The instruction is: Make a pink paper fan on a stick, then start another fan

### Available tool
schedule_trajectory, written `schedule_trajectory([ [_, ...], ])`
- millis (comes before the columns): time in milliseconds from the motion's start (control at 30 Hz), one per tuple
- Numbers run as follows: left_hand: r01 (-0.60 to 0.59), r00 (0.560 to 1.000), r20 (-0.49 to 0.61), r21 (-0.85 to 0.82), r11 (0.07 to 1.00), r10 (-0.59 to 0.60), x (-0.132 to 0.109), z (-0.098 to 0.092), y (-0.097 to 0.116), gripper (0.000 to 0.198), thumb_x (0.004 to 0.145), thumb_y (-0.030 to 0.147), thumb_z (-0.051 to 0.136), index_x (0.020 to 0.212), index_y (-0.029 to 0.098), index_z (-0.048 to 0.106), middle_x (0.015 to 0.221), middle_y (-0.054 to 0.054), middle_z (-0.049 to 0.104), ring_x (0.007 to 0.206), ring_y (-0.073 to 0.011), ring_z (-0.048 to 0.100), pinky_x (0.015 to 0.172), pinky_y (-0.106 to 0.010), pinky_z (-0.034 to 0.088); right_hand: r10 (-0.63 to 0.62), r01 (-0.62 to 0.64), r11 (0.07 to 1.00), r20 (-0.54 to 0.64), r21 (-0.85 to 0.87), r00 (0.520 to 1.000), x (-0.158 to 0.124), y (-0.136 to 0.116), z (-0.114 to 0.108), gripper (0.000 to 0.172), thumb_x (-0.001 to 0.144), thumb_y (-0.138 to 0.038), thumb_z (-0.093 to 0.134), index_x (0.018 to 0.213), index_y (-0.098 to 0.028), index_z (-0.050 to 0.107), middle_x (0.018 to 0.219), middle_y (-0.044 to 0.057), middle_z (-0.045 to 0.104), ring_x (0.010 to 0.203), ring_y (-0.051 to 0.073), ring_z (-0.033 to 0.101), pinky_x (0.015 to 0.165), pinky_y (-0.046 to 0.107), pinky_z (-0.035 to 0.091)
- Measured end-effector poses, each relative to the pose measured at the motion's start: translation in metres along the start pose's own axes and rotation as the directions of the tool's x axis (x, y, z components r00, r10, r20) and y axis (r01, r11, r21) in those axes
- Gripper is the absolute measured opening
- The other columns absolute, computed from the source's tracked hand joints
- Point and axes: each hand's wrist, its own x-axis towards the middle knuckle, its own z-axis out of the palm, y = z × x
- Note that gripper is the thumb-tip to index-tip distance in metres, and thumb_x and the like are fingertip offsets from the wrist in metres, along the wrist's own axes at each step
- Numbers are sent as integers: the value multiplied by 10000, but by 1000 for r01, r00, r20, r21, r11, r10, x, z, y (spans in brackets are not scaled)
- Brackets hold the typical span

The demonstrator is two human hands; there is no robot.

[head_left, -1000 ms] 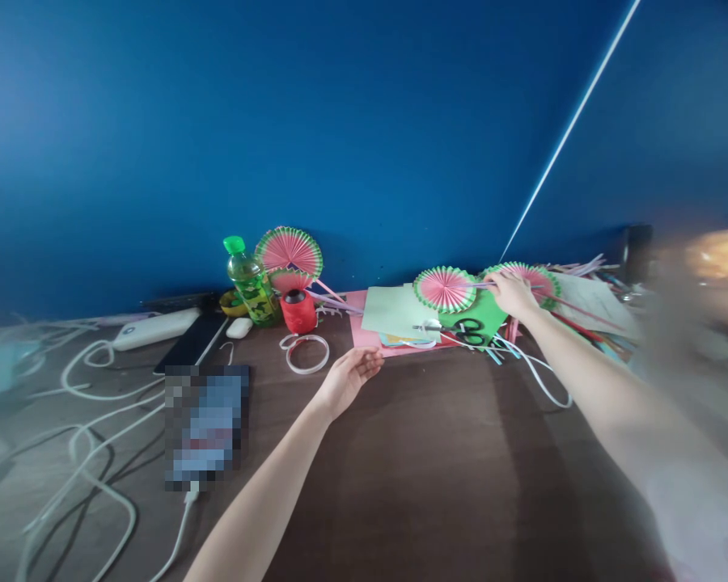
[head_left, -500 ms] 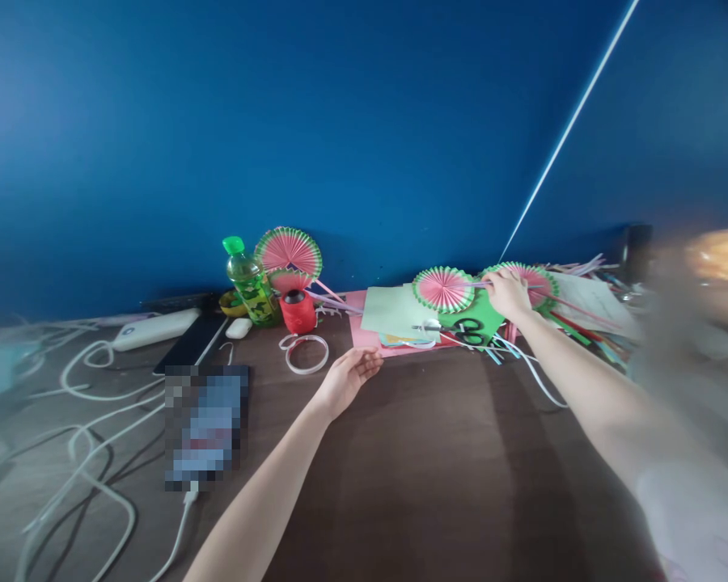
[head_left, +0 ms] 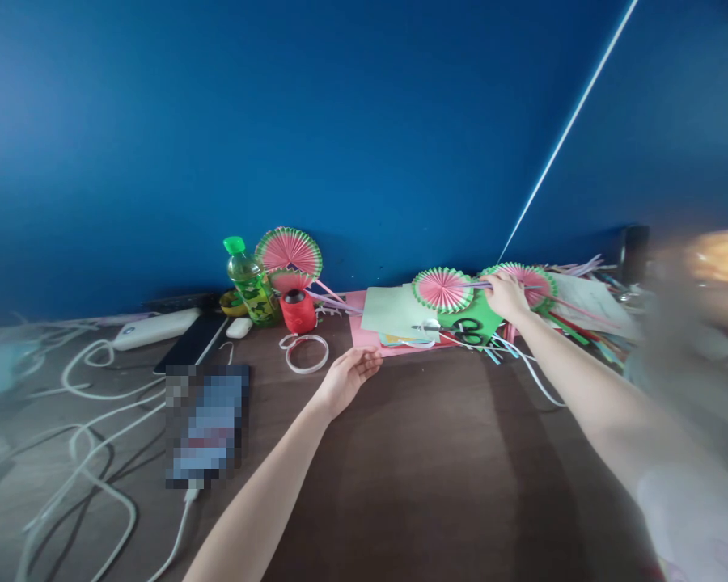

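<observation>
Your right hand [head_left: 507, 297] had its fingers closed round the purple stick [head_left: 476, 284] by 1 fan [head_left: 442, 289], which lay over the papers [head_left: 394, 309] on the worktop [head_left: 400, 469] beside a 2nd fan [head_left: 539, 276], while your left hand [head_left: 349, 378] hung loosely curled with nothing in it. Pleating looked finished on both, and on a 3rd fan [head_left: 289, 245] behind the bottle [head_left: 247, 279]; nothing showed work left. Your right hand hid part of the 2nd fan, the can [head_left: 299, 314] partly covered pleats behind it, and the far right was blurred.
</observation>
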Motion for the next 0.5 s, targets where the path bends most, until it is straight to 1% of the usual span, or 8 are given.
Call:
schedule_trajectory([
  [133,0,1000,4,4,1000,0,0,-1,-1,157,789,231,585,838,103,662,816,-84,675,831,-157,631,877,-304,426,-5,6,1000,-3,14,1000,1,1,0,393,759,-160,390,1092,-138,599,1114,159,555,1042,329,461,853,484,375],
  [300,2,1000,0,4,1000,-2,0,0,0,160,781,239,596,833,104,662,807,-80,674,829,-155,630,880,-305,424,-17,18,999,-22,40,1000,2,4,1,454,692,-119,404,1105,-156,592,1129,143,553,1042,322,464,843,477,382],
  [500,-3,1000,9,5,1000,3,1,-1,0,165,790,236,582,838,101,666,811,-80,674,831,-154,627,869,-297,426,-40,42,997,-32,68,999,0,1,-3,495,659,-82,408,1118,-145,581,1163,141,539,1069,312,463,876,460,380],
])
